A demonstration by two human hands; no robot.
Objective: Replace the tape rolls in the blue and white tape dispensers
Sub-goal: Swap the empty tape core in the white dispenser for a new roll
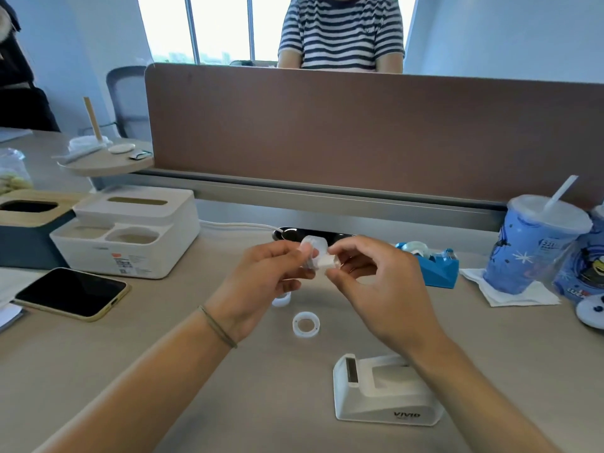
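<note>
Nearest the camera, the white tape dispenser (385,392) is sitting on the desk (137,364) with its cradle empty. It serves as the landmark below.

Grip: both hands are raised beyond the white tape dispenser, and each grip is pinching one side of a small clear tape roll (315,253). The left hand (264,276) is closing thumb and fingertips on the roll's left edge; the right hand (376,279) is pinching a whitish piece at its right side. Whether that piece is a tape end or a core insert cannot be told.

Handling, as a judgement: the roll is looking light and stiff across its ring, slick on the outer face and sticky at any free end. Holding by the flat side walls is appearing safest; squeezing the rim could deform it.

Beyond the white tape dispenser and below the hands, a white plastic ring (306,324) is lying flat on the desk, and a second small white piece (281,299) is lying just under the left hand. Further off, to the right, the blue tape dispenser (431,266) is standing with a roll (415,247) seated in it.
</note>
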